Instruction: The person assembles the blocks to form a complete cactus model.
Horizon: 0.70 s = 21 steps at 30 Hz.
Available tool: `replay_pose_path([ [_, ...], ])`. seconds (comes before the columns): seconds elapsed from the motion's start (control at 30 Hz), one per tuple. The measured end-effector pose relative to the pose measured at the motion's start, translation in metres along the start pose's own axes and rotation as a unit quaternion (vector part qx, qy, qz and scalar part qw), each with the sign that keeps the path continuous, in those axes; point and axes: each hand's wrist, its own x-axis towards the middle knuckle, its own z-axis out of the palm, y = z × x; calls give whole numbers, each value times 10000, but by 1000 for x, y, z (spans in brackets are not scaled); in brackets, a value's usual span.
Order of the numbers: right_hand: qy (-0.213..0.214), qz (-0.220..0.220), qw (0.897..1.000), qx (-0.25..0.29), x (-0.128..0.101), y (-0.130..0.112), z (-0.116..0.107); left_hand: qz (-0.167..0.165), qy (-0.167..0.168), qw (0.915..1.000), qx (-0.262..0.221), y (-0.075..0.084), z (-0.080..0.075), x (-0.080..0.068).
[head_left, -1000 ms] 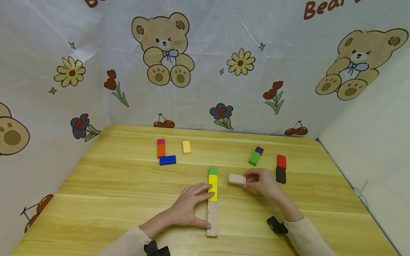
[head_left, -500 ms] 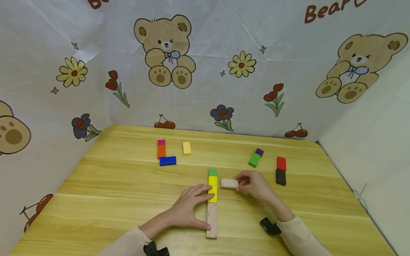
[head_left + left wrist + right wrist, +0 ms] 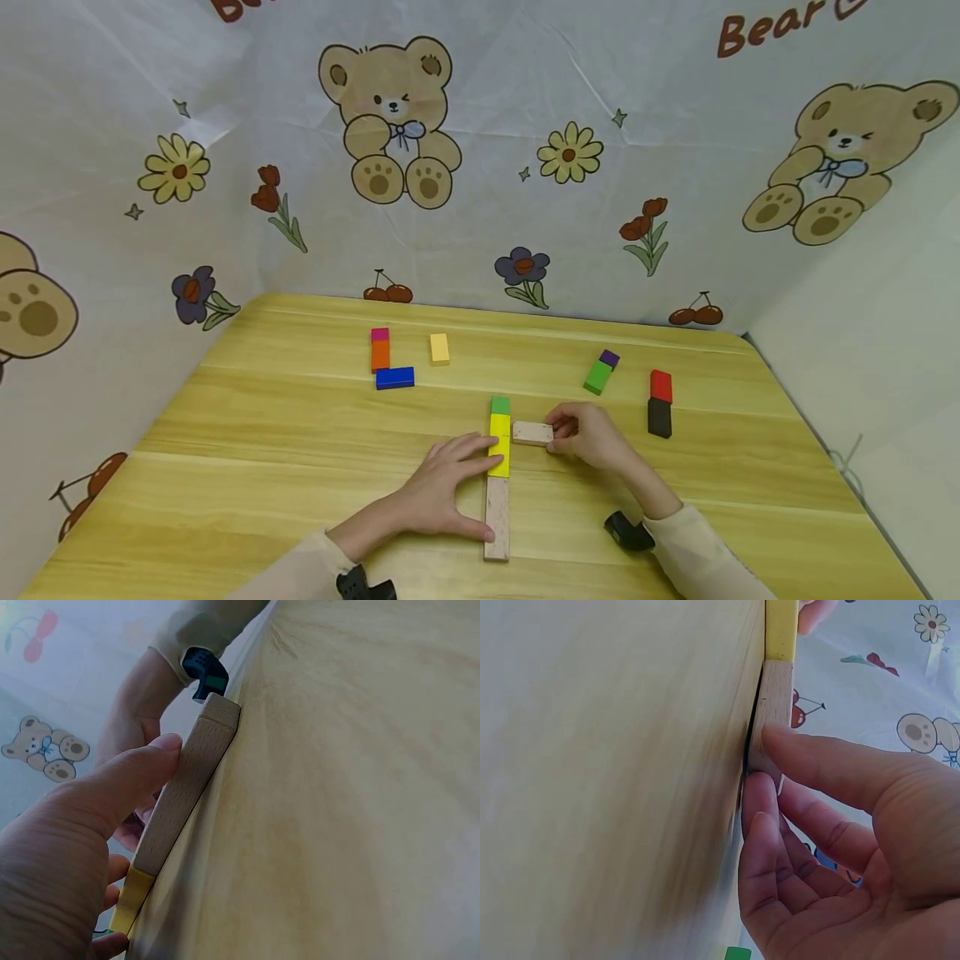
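Note:
A line of blocks runs down the table: a green block (image 3: pixel 500 405), then yellow blocks (image 3: pixel 503 427), then a long plain wooden block (image 3: pixel 498 502). My left hand (image 3: pixel 438 487) lies at its left side with fingers spread. Fingertips touch the yellow part, and the thumb (image 3: pixel 169 742) rests on the plain block's near end. Right of the yellow part, my right hand (image 3: pixel 596 437) pinches the end of a short plain wooden block (image 3: pixel 531 432), set crosswise to the line. In the right wrist view its far end meets the yellow block (image 3: pixel 781 630).
Beyond the line at left are pink (image 3: pixel 380 334), orange (image 3: pixel 380 356), blue (image 3: pixel 394 378) and pale yellow (image 3: pixel 439 350) blocks. At right lie purple (image 3: pixel 610 359), green (image 3: pixel 597 377), red (image 3: pixel 661 386) and black (image 3: pixel 659 417) ones. A bear-print cloth (image 3: pixel 465 275) stands behind the table.
My right hand has brought the short wooden block leftward and slightly nearer, up to the yellow part of the line. My left hand stays in place.

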Motion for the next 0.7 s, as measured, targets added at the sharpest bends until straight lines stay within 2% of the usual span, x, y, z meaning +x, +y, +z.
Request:
replay_pose_path([
  [0.7, -6, -114, 9999, -93, 3, -1, 2, 17, 17, 10000, 13, 0, 1, 0],
])
